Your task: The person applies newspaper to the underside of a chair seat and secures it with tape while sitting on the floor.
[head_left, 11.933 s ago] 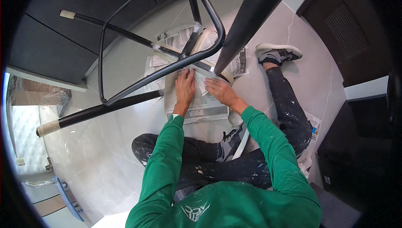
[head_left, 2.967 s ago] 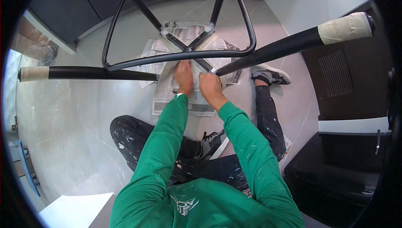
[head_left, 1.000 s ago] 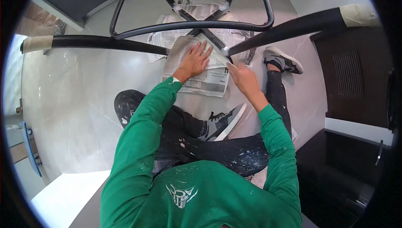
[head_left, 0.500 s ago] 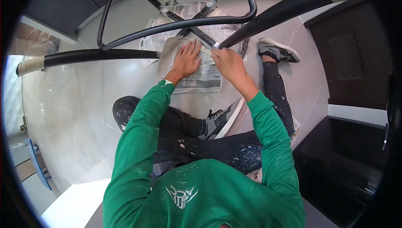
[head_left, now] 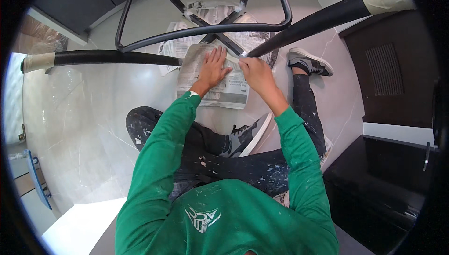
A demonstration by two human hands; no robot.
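Observation:
My left hand (head_left: 213, 70) lies flat on a sheet of newspaper (head_left: 234, 95), fingers stretched out and slightly apart. Beside it, my right hand (head_left: 258, 75) is closed in a pinch at the end of a pale strip of masking tape (head_left: 231, 59) along the newspaper's upper right part. The exact hold is partly hidden by the fingers. Just beyond both hands, the black crossed bars (head_left: 216, 34) of a metal frame stand over more newspaper (head_left: 173, 47). A thick black leg (head_left: 308, 31) slants up right from beside my right hand.
Another black leg (head_left: 107, 57) reaches left, its end wrapped in pale tape (head_left: 38, 62). A bent black tube (head_left: 187, 31) spans above the crossed bars. My shoes (head_left: 248, 138) rest on the grey tiled floor (head_left: 89, 128). At the right stands a glossy black cabinet (head_left: 374, 175).
My left hand has slid slightly to the right over the newspaper. My right hand keeps its pinch beside the leg. The whole view has shifted a little.

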